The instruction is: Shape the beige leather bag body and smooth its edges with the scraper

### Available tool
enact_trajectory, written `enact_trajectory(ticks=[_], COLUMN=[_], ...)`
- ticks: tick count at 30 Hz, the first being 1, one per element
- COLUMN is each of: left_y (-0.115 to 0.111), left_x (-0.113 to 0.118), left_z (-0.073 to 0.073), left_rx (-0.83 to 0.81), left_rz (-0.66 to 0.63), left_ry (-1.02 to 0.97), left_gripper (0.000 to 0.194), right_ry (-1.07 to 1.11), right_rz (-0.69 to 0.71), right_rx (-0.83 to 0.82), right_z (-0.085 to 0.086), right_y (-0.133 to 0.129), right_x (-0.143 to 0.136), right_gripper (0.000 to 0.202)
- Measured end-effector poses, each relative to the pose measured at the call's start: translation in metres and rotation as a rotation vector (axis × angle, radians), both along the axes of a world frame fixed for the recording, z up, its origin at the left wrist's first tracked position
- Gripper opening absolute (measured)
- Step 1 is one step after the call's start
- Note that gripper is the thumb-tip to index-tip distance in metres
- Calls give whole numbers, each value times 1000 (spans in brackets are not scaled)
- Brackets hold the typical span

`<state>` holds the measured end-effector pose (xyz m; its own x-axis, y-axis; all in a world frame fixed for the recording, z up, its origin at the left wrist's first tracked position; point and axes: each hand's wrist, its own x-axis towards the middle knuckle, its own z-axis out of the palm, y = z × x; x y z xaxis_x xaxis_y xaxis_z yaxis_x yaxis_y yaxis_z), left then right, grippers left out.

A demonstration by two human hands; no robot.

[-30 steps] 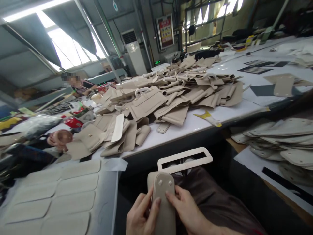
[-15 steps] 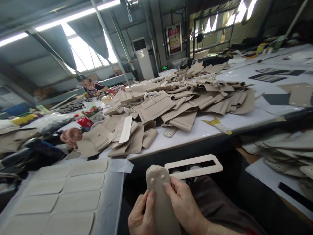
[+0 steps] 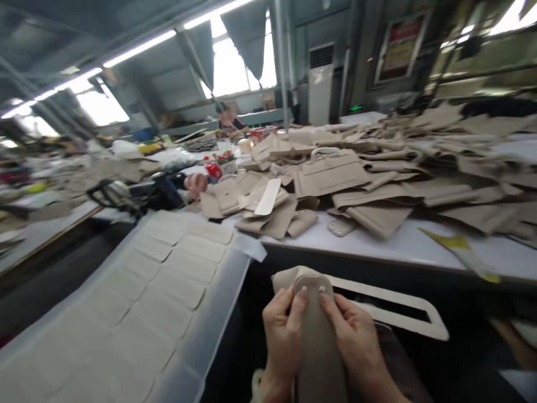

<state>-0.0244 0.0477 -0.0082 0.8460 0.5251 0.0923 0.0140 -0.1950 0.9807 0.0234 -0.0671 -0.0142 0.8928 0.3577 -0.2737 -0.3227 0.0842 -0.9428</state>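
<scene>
Both hands grip a beige strap-like leather piece (image 3: 319, 341) with a rounded end and two small pale studs near its tip. My left hand (image 3: 283, 336) pinches its left edge, thumb beside one stud. On the opposite edge my right hand (image 3: 356, 336) is closed, its thumb just under the other stud. Behind the rounded end, more folded beige material (image 3: 289, 275) shows. A pale frame-shaped piece (image 3: 434, 322) with a long slot sticks out to the right behind my right hand; whether it is joined to the strap I cannot tell.
At left, a translucent sheet (image 3: 184, 358) carries rows of beige rounded panels (image 3: 151, 302). Beyond lies a white table (image 3: 377, 246) heaped with beige bag parts (image 3: 331, 173), plus a yellow-and-clear tool (image 3: 465, 252) and a pink fan (image 3: 195, 183). A co-worker (image 3: 229, 120) sits far back.
The view has swung left, so the table and panels sit farther right. Both hands have moved up toward the studded end of the strap, and the slotted frame now tilts downward to the right.
</scene>
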Motion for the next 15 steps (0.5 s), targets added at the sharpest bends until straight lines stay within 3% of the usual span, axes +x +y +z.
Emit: enact_trajectory(ticks=[3,5,9,12,15], left_y=[4,2,-6,6,30], left_x=[-22,-42,-77,-106,-172], left_z=[-1,3,13,24,45], left_rx=[60,134,175,219,243], left_rz=[35,56,205,412,798], left_ry=[-5,21,-15,-71,1], left_gripper=[25,33,34,24,19], right_ry=[126,173,111,-58,-162], right_rz=[53,91,275,485,658], right_rx=[-6,-16,-86,-88,-4], right_z=[-6,-7,2,16,23], right_y=[4,6,16,30,39], right_x=[-1,-3,-17,-33,-46], right_gripper=[61,64,66,64,67])
